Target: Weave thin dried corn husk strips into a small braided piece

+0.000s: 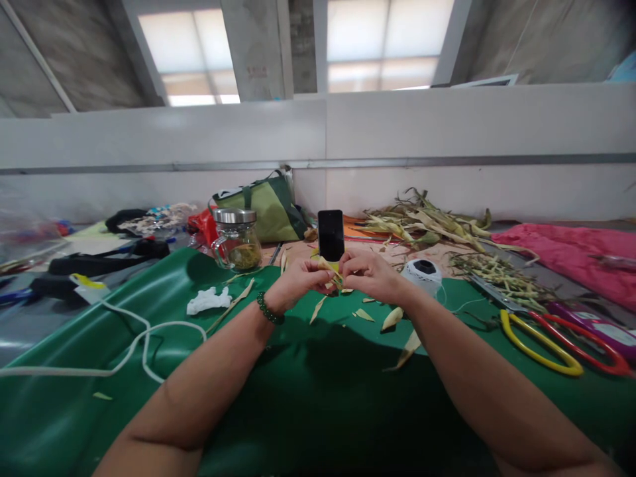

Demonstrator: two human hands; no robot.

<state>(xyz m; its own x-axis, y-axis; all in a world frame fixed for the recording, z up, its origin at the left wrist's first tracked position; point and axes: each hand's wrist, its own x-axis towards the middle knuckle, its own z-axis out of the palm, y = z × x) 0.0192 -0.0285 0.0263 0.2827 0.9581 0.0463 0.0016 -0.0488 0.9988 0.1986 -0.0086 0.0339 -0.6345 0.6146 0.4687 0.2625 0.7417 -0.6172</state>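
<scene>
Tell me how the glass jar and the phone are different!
The jar is see-through, but the phone has a black screen. The jar is round with a silver lid, while the phone is flat and rectangular. Both stand up rather than lie down.

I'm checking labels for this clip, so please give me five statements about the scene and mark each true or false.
1. The left hand and the right hand hold a pale leafy strip between their fingers. True.
2. The beaded bracelet is on the right wrist. False: the bracelet is on the left wrist.
3. The scissors have one yellow and one red handle. True.
4. The phone lies flat, screen down. False: it stands upright beyond the hands, its dark screen facing the camera.
5. The glass jar is open at the top. False: a metal lid sits on it.
</scene>
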